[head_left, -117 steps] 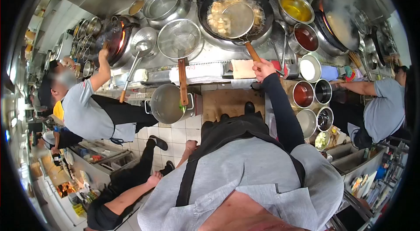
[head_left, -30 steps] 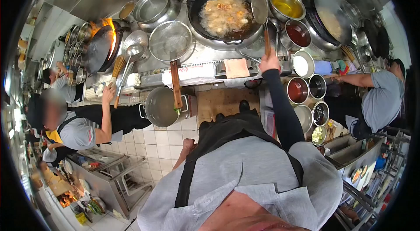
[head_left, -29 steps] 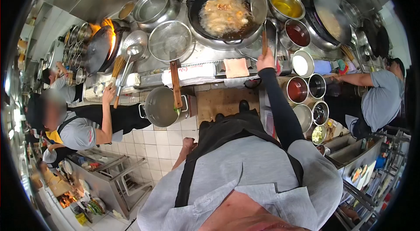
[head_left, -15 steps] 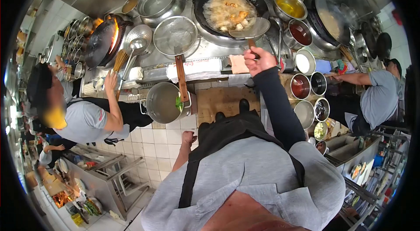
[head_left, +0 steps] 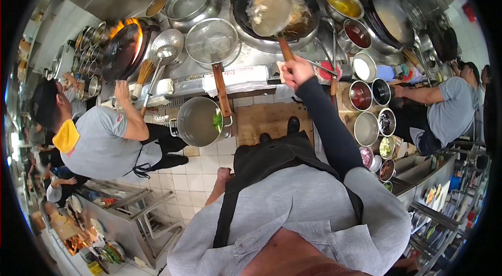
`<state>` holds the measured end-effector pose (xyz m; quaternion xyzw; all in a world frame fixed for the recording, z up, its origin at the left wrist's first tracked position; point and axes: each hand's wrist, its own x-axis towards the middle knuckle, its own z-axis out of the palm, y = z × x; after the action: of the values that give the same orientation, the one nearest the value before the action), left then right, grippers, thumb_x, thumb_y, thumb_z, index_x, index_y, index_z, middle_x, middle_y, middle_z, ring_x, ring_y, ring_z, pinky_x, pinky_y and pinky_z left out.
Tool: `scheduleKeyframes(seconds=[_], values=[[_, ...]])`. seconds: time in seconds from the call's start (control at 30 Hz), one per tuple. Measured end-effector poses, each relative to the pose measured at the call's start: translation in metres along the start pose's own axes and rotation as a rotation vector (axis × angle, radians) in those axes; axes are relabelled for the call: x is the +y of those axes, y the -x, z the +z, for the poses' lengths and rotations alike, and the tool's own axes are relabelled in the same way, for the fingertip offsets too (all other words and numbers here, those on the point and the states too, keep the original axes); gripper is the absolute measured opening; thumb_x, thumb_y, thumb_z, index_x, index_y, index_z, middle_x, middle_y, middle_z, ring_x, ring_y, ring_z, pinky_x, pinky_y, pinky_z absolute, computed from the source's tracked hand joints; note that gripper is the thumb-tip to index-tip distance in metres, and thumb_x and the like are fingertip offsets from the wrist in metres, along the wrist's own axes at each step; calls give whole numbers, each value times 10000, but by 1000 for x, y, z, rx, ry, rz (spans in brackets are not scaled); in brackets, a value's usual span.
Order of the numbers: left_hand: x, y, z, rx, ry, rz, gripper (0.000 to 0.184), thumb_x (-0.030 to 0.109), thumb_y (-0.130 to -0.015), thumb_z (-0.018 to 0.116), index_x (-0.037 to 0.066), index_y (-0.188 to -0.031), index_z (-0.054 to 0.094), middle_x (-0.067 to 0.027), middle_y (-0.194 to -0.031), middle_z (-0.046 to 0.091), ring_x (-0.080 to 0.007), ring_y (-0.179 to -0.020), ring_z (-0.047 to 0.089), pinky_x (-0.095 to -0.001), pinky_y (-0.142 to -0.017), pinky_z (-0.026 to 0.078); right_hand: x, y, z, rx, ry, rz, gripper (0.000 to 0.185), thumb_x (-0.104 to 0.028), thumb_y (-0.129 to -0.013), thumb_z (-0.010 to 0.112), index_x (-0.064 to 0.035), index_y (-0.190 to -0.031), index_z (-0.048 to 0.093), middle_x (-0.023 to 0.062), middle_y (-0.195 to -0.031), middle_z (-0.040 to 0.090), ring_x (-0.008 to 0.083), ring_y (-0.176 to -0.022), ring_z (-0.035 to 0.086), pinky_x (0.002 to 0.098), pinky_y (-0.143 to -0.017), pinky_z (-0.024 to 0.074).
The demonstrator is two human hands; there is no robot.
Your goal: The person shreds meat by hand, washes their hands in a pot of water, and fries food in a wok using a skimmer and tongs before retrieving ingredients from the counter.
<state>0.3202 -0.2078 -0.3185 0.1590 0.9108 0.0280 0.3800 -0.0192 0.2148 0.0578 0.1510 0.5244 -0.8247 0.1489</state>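
My right hand is closed round the wooden handle of a mesh skimmer. The skimmer's round head is over the black wok, with pale pieces of food showing in it. Brownish bubbling oil shows beside the head; the rest of the wok's contents is hidden beneath it. My left hand hangs low by my apron, its fingers curled into a fist, apart from any utensil.
A large strainer lies left of the wok, its handle reaching over a tall pot with a green leaf. Metal bowls, including one of yellow oil, stand to the right. Co-workers flank me; flames rise by the left wok.
My right hand has moved slightly left and down. The skimmer has swung from the wok's right front edge to over its middle, now carrying food. My left hand stays low.
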Motion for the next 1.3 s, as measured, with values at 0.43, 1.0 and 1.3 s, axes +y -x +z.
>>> scheduleKeyframes(seconds=[0.43, 1.0, 1.3], values=[[-3, -21, -36, 187, 1790, -694, 198, 64, -904, 508, 3, -1092, 507, -157, -920, 591, -300, -681, 648, -346, -521, 544, 35, -2, -13, 387, 1151, -538, 410, -140, -877, 542, 10, -1248, 454, 279, -914, 654, 475, -911, 610, 523, -838, 465], [17, -41, -34, 216, 1525, -434, 113, 72, -895, 499, -6, -919, 577, -142, -782, 584, -289, -625, 645, -353, -490, 531, 77, -134, -30, 412, 650, -401, 367, -139, -871, 520, 13, -1205, 515, 310, -934, 639, 486, -916, 611, 510, -820, 489], [80, -38, -136, 260, 1689, -800, 158, 68, -895, 513, -8, -1033, 524, -153, -868, 603, -284, -651, 659, -343, -491, 535, 26, -75, -142, 290, 1251, -264, 604, -132, -867, 537, -65, -1439, 357, 283, -876, 658, 465, -825, 638, 555, -785, 488]])
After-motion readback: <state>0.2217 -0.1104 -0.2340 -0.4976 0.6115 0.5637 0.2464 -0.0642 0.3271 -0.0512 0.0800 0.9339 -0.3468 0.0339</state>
